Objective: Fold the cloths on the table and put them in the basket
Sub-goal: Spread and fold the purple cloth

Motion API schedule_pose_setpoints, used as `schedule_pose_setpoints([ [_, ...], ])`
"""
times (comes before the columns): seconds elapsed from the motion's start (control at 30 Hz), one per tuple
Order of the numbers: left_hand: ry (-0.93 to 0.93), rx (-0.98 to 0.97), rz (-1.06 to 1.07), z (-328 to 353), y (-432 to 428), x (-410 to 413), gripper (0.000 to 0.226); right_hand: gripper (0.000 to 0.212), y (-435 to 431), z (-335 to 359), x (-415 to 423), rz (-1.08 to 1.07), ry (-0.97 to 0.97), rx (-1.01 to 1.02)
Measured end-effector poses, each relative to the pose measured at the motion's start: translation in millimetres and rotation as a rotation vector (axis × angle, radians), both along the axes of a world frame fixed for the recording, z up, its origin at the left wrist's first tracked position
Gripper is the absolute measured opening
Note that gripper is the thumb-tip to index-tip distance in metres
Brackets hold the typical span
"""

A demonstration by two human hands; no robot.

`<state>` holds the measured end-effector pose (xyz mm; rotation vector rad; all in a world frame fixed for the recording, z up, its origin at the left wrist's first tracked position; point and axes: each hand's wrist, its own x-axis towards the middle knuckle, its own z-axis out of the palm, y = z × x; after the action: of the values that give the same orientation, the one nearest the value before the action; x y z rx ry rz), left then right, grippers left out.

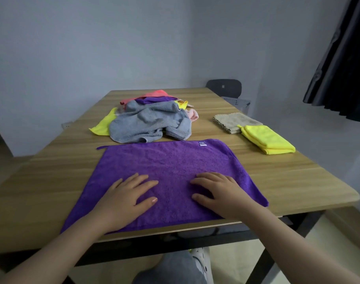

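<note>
Desk [277, 177]: wooden, carries all cloths.
Purple cloth [170, 160]: spread flat in single layer at near edge; loop at far-left corner, label on far edge. Likely light, soft, limp, slightly clingy nap. Best pinched at two corners of one edge, then carried over.
Unfolded pile [150, 121]: behind it, grey towel on top.
Folded yellow cloth [267, 140], folded beige cloth [234, 120]: far right, touching.
Basket: not in view.
Left hand [128, 199], right hand [218, 193]: both flat, fingers spread, pressing purple cloth's near half, gripping nothing.

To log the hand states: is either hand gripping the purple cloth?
No, the left hand and the right hand rest flat on the purple cloth.
</note>
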<state>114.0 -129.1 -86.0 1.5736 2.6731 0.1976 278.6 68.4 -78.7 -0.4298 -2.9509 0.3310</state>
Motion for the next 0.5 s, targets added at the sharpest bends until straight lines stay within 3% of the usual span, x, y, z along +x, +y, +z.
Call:
schedule_pose_setpoints([
  [0.13, -0.012, 0.170, -0.062, -1.9, -10.5, -1.0, 0.111, 0.053, -0.5, -1.0, 7.7, 0.026, 0.037, 0.010],
  [0.2, -0.035, 0.208, -0.090, 0.3, -18.5, -1.3, 0.104, 0.071, -1.1, 1.2, 13.8, 0.098, 0.123, -0.026],
  [0.3, -0.049, 0.012, -0.140, 6.2, -31.3, -1.9, 0.107, 0.093, 0.3, 1.9, 21.7, 0.220, 0.060, 0.000],
  [0.4, -0.008, -0.187, -0.194, 8.7, -36.1, -0.4, 0.101, 0.086, -0.5, 0.8, 24.4, 0.255, -0.011, 0.135],
  [0.5, 0.000, -0.207, -0.206, 8.4, -37.3, 0.1, 0.108, 0.078, -3.1, 3.5, 26.3, 0.255, 0.012, 0.077],
])
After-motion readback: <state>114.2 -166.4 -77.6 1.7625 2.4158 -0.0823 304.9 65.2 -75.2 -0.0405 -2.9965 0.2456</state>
